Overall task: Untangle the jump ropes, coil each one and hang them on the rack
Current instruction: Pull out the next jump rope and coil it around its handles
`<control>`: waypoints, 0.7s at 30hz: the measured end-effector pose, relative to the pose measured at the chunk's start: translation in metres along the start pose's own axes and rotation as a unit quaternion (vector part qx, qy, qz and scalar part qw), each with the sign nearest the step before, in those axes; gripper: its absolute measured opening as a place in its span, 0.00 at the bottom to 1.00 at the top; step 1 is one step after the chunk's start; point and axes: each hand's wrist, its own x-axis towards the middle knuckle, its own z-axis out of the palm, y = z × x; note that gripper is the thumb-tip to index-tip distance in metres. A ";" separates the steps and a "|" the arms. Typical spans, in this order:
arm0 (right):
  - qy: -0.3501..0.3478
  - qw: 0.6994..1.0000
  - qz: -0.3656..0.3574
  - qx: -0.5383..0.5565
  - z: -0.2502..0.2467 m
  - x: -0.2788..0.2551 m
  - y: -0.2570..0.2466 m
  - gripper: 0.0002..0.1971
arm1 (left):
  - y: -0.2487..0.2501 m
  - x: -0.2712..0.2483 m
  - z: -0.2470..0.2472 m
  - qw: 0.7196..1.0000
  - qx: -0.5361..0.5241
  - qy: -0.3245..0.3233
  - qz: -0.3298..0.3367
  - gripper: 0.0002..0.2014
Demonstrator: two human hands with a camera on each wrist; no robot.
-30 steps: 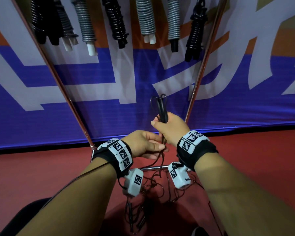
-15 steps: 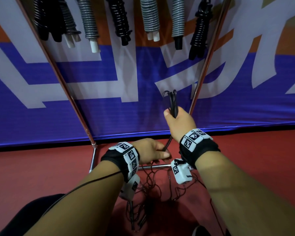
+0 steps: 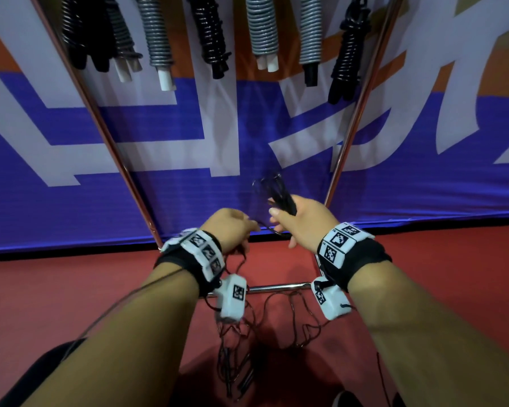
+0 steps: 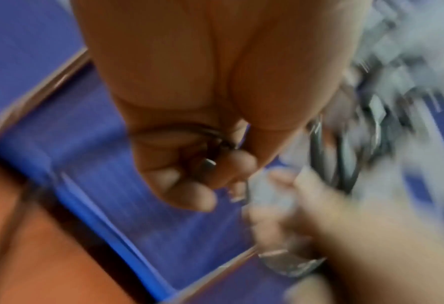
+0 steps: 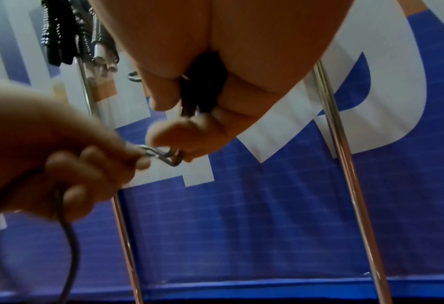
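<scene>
My right hand (image 3: 294, 218) grips the black handles (image 3: 282, 198) of a jump rope, with thin loops of cord sticking out above the fist. In the right wrist view the handles (image 5: 202, 90) sit in the curled fingers. My left hand (image 3: 232, 227) pinches the thin dark cord (image 5: 161, 156) just left of the right hand. The left wrist view, blurred, shows the cord (image 4: 189, 133) crossing the left hand's curled fingers. More tangled cord (image 3: 276, 318) hangs down to the red floor below both wrists.
A rack with slanted metal poles (image 3: 356, 113) stands before a blue and white banner. Several coiled ropes, black (image 3: 209, 33) and grey (image 3: 262, 27), hang along its top. A low crossbar (image 3: 276, 287) runs between the poles. Loose black handles (image 3: 235, 374) lie on the floor.
My left hand has risen from near the crossbar to beside the right hand. The right hand has tilted the handles to the left. The camera has tipped slightly.
</scene>
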 end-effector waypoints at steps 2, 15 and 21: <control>-0.012 0.998 -0.015 -0.054 0.001 -0.002 0.001 0.11 | 0.013 -0.001 -0.003 0.986 -0.157 -0.032 -0.040 0.06; -0.215 0.945 0.012 -0.248 0.020 -0.014 0.011 0.17 | 0.009 -0.012 -0.012 0.981 0.146 -0.089 0.095 0.19; -0.278 0.950 0.076 -0.120 0.019 -0.024 -0.008 0.11 | 0.015 -0.014 -0.019 0.984 0.120 -0.094 0.089 0.04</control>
